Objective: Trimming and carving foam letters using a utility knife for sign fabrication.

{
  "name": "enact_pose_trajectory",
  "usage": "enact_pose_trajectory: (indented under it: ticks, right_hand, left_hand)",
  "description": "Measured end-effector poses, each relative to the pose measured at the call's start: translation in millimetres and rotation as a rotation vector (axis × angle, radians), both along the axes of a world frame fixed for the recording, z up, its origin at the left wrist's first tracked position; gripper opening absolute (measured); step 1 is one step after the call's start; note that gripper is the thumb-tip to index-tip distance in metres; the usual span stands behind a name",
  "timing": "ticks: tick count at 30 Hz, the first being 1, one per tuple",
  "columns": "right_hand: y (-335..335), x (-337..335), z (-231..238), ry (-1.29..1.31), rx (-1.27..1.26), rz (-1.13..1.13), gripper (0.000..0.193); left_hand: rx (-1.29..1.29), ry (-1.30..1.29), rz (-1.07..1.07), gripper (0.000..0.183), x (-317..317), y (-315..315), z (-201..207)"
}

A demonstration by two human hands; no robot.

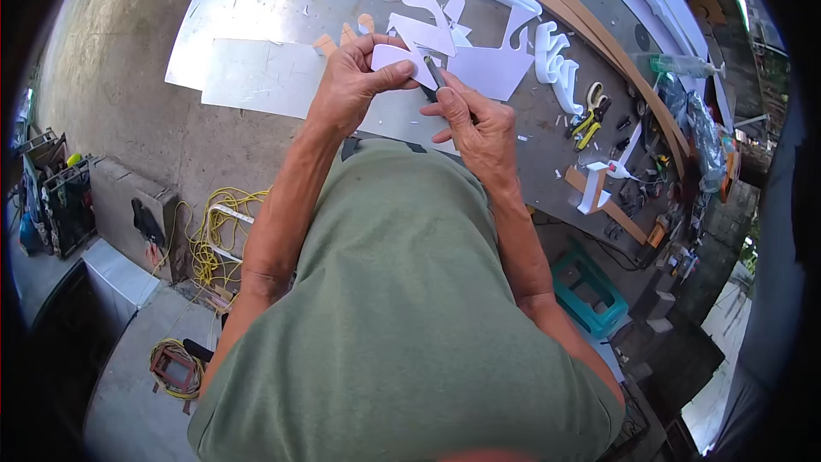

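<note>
Above the near edge of the work table, my left hand (351, 81) pinches a flat white cut-out piece (392, 57) with a rounded edge between thumb and fingers. My right hand (481, 124) grips a slim dark tool (433, 75), its end against the white piece; I cannot make out whether it is a blade or a file. Just beyond my hands lie a curved white cut-out (424, 2) and a larger white sheet offcut (489, 71). Small tan-faced pieces (325, 43) lie beside my left fingers.
Shiny metal sheet (256, 77) covers the table's left side. At right are white raised letter shapes (558, 67), yellow-handled pliers (587, 130), a white glue gun (620, 170) and long brown strips (590, 24). A teal stool (590, 291) and yellow rope (209, 239) are below.
</note>
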State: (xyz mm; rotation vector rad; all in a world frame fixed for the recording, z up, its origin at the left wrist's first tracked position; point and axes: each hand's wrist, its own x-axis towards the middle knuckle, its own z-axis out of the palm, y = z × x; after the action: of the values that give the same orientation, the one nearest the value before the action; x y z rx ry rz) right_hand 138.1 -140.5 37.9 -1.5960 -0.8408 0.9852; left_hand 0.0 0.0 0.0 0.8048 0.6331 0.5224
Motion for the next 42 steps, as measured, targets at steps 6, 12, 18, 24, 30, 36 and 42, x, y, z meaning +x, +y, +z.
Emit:
enact_pose_trajectory:
  ticks: [6, 12, 18, 24, 30, 36, 42]
  right_hand:
    - [0.9, 3.1, 2.0, -0.078, -0.034, 0.018, 0.037]
    - [-6.9, 1.8, -6.6, 0.096, -0.02, 0.024, 0.037]
    - [2.6, 3.2, -4.9, 0.046, -0.043, 0.088, 0.035]
    - [-2.3, -5.0, -3.6, -0.095, -0.06, 0.032, 0.035]
    - [-2.4, -5.3, -5.0, -0.134, 0.014, 0.017, 0.034]
    - [2.1, -7.4, -1.8, -0.148, 0.06, -0.004, 0.034]
    - [5.8, -8.1, -1.7, -0.114, 0.011, -0.045, 0.035]
  left_hand:
    - [0.005, 0.048, -0.028, 0.029, -0.2, -0.3, 5.6]
    - [0.009, 0.092, -0.052, 0.027, -0.4, -7.5, 3.8]
    - [0.047, 0.008, 0.05, 0.025, 6.0, -21.0, 1.4]
    - [-0.024, -0.012, 0.147, 0.022, 6.6, -22.3, 2.7]
    - [-0.004, -0.022, 0.181, 0.026, 7.7, -17.9, 3.0]
    - [-0.013, -0.037, 0.194, 0.025, 8.3, -25.9, 8.6]
    - [0.014, -0.076, 0.217, 0.024, 12.2, -24.4, 10.3]
